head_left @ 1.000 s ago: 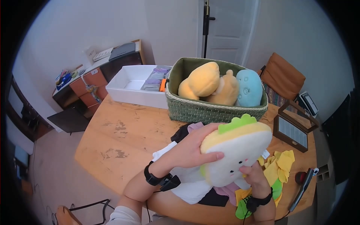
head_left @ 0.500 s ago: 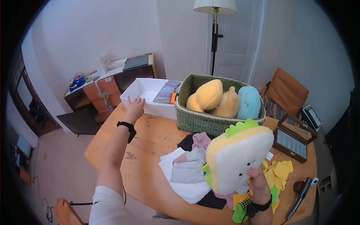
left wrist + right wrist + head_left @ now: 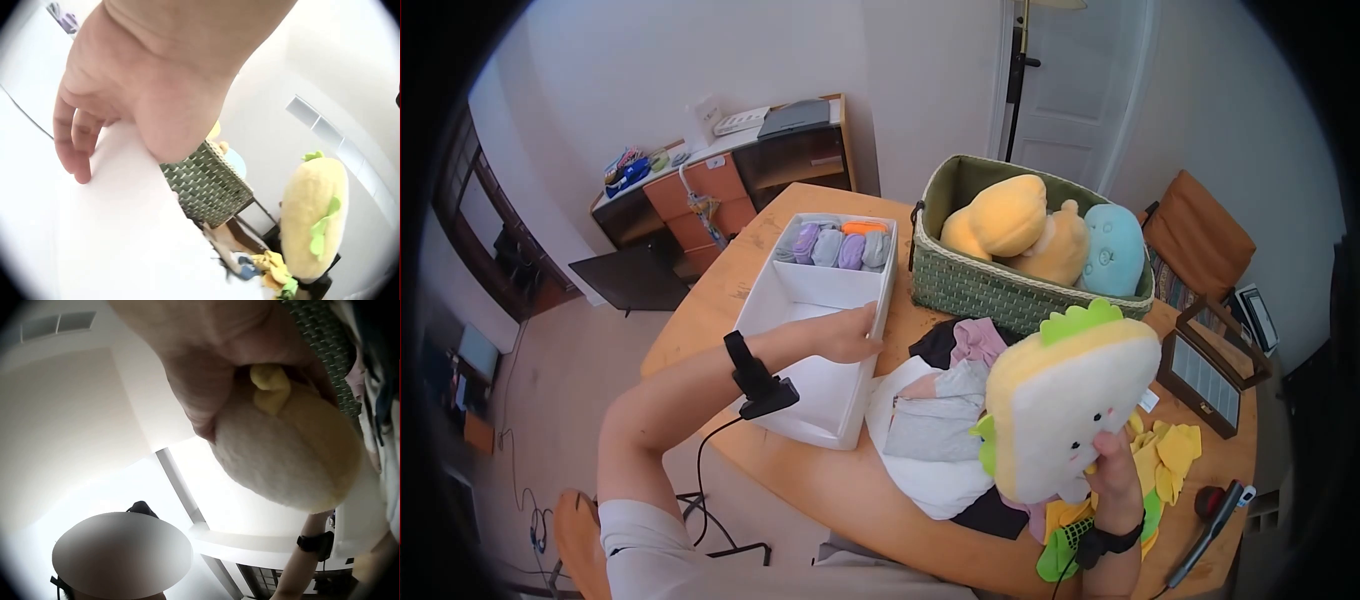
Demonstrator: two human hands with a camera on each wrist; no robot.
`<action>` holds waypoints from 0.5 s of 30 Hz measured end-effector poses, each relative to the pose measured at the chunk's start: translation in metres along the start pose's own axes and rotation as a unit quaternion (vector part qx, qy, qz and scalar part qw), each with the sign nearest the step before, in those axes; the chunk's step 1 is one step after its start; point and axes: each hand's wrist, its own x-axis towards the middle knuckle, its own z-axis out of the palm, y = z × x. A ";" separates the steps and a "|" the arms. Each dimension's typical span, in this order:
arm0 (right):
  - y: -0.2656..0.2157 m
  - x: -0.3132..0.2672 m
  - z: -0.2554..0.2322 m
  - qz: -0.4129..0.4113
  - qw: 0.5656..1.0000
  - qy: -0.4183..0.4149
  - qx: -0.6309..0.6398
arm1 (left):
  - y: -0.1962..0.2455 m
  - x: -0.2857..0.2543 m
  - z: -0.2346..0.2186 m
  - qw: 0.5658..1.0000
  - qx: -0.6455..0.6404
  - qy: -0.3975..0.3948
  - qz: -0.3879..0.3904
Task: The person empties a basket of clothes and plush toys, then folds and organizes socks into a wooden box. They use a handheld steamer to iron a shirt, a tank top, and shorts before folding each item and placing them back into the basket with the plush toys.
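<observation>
My left hand (image 3: 846, 335) grips the long side wall of a white box (image 3: 862, 395). In the left wrist view its fingers (image 3: 81, 145) hook over the rim. A divider splits the box, and rolled grey and purple socks (image 3: 827, 245) plus an orange item (image 3: 863, 228) fill the far compartment. With my right hand (image 3: 1116, 465) I hold up a sandwich-shaped plush toy (image 3: 1065, 410) by its lower edge, my thumb on its white face. Green frills stick out from the toy's top and side, and a small yellow nub (image 3: 270, 378) shows by the palm in the right wrist view.
A green woven basket (image 3: 1000, 295) with several plush toys stands behind. Folded clothes (image 3: 930, 425) lie between box and plush, and yellow and green cloth pieces (image 3: 1168, 460) on the right. An open-lidded wooden case (image 3: 1203, 385) and a dark handheld device (image 3: 1208, 535) are near the table's right edge.
My left hand let go of the sandwich plush and reached to the white box. The box has come nearer and turned, its socks now at the far end. The right hand still holds the plush.
</observation>
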 end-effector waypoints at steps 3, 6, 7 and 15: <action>0.005 0.001 0.003 0.004 1.000 -0.006 0.011 | 0.053 -0.029 -0.027 0.997 -0.009 0.056 -0.046; 0.013 -0.002 0.029 -0.067 0.997 -0.033 -0.028 | 0.109 -0.062 -0.051 0.980 -0.165 0.092 0.055; 0.026 0.000 0.033 -0.063 0.995 -0.018 -0.077 | 0.117 -0.065 -0.049 0.968 -0.228 0.040 0.096; -0.031 0.059 0.115 0.001 0.966 -0.195 -0.170 | 0.077 -0.072 -0.064 0.928 -0.182 0.225 0.234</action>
